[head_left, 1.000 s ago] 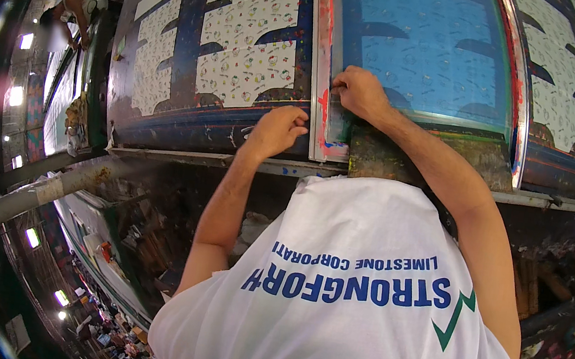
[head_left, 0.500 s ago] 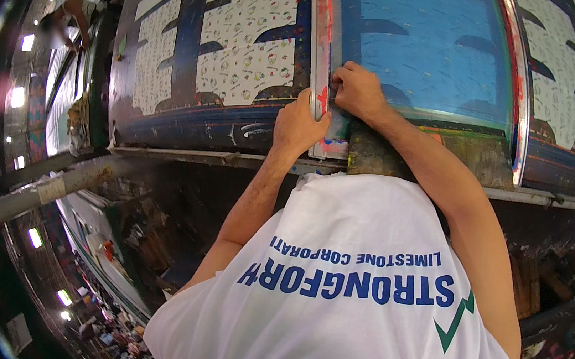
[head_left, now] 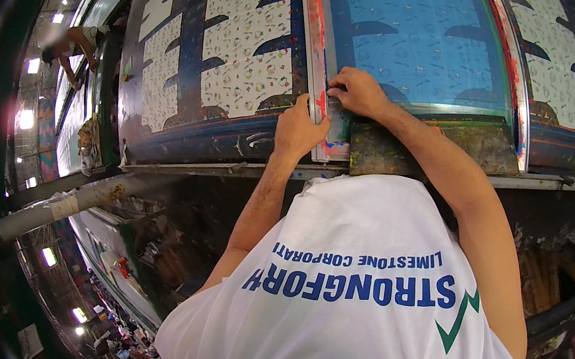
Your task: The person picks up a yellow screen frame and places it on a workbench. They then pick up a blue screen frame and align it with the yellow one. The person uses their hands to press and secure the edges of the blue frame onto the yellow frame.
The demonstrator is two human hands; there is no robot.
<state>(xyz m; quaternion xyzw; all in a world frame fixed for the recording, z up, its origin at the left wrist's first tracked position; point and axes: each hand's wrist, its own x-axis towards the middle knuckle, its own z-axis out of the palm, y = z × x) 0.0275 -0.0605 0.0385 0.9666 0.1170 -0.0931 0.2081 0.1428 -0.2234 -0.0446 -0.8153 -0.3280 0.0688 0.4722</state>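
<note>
A screen-printing frame with blue mesh (head_left: 427,64) lies over the printing table in front of me. Its left side bar (head_left: 316,43) is smeared with red and pink paint. My left hand (head_left: 299,132) is closed around the near end of this bar, thumb on its right side. Bent over the bar's inner edge is my right hand (head_left: 359,93), its fingers pinched together at the corner of the mesh. Whatever those fingertips hold is hidden or too small to make out. A dark, paint-stained board (head_left: 428,148) lies across the frame's near end, under my right forearm.
White fabric pieces with small prints (head_left: 246,45) lie on the dark table left of the frame; more printed pieces (head_left: 561,87) lie right. A metal rail (head_left: 202,169) runs along the table's near edge. At far left another person (head_left: 78,46) leans over another table.
The view has tilted and shifted slightly. My right fingertips have moved a little left, closer to the bar. My left hand keeps its grip. The other person's arms have shifted.
</note>
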